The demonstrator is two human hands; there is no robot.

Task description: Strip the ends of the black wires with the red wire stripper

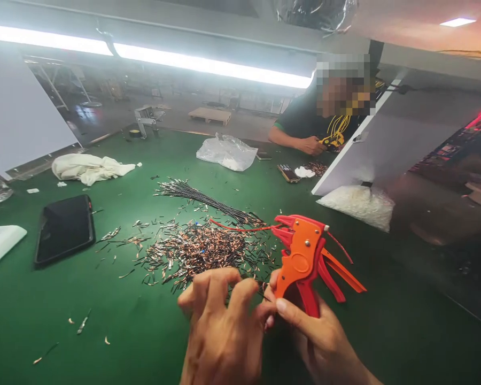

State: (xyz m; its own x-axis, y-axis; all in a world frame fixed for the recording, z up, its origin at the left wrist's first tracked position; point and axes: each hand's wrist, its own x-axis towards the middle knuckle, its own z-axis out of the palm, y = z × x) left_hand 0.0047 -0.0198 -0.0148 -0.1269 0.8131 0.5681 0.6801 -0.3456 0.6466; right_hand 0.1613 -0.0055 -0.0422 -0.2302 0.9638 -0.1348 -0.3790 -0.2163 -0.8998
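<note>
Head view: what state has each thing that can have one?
Orange and red wire stripper: upright, at right hand
Left hand: fingers bent
Long white tube light: lit
Black rectangular phone: lying, screen dark
Clear plastic bag: crumpled
White cloth: bunched
Black metal-ended wires: bundled
Copper-ended black clippings: loosely heaped
Thin red wire: curved

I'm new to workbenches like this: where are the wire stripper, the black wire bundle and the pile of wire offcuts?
Wire stripper [300, 261]: head view, on its orange body.
Black wire bundle [213, 201]: head view, about mid-length.
Pile of wire offcuts [202, 247]: head view, near its middle.
</note>
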